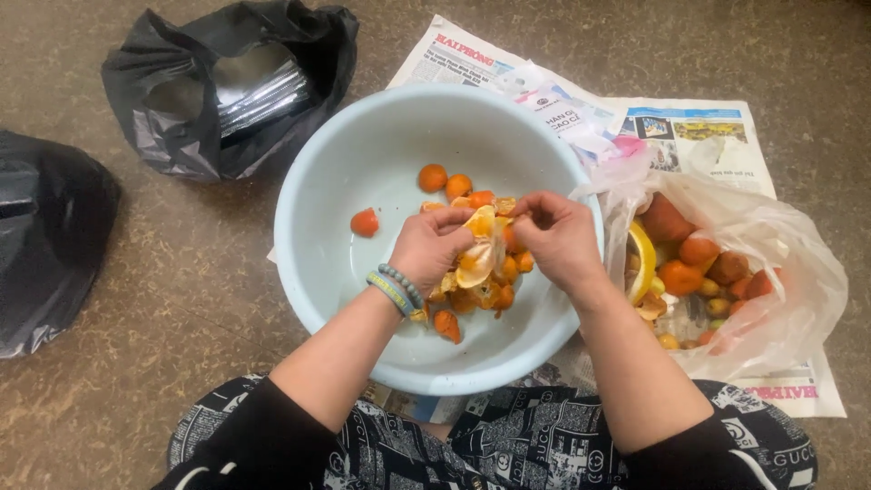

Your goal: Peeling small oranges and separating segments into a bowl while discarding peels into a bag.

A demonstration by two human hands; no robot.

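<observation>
Two black bags (227,86) lie left; a clear fruit bag (780,272) sits right on newspaper (699,132)

There was just one camera, worn on the person's head. It looked almost straight down from above and close in. A big pale blue bowl (345,227) sat in the middle of the view, on the floor (163,299). The person's arms came up from the bottom edge. No second view shared the scene.
</observation>
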